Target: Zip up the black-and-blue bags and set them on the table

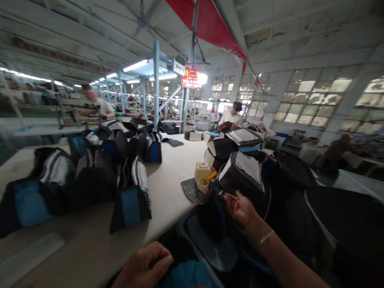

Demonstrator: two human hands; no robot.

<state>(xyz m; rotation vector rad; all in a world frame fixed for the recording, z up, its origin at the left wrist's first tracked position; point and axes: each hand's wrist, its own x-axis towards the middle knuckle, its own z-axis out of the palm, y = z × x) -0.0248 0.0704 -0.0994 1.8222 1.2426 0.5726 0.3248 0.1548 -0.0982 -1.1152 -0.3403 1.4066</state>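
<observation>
My left hand (147, 265) is at the bottom edge, by the table's near edge. Its fingers are curled with the thumb against them; whatever may be inside is hidden. Bright blue cloth (187, 275) lies just beside it. Out to the right, my right hand (242, 209) has its palm turned up and fingers loosely bent apart, with nothing visible in it. Just beyond that hand sits a black bag piece with a white panel (240, 170), part of a pile. Close to its left stands a cut-down plastic container (202, 176) with a yellow-handled tool (211, 177) in it.
The container rests on a dark, stained pad (192, 191) at the table's edge. Several black bag pieces with blue panels (131, 205) stand on the pale table (171, 176). A flat pale strip (33, 256) lies at lower left. Other people (232, 116) work farther off.
</observation>
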